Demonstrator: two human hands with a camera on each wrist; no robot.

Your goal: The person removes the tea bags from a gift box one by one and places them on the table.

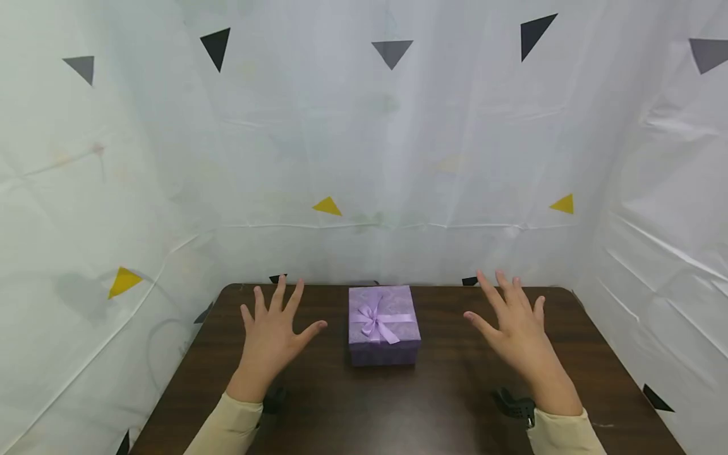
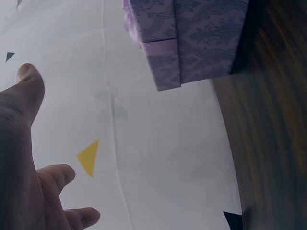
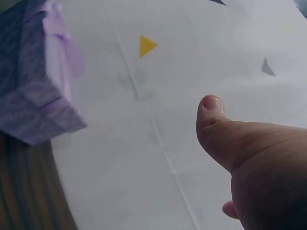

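Note:
A lilac patterned gift box with a ribbon bow on its lid sits closed on the dark wooden table, near the far edge. My left hand hovers to the left of the box with fingers spread, holding nothing. My right hand hovers to the right of it, fingers spread too, empty. Neither hand touches the box. The left wrist view shows the box and my left hand. The right wrist view shows the box and my right hand.
White sheeting with black, grey and yellow triangles walls the table on three sides. Small black wrist-camera mounts show at my cuffs. Bare tabletop lies in front of the box.

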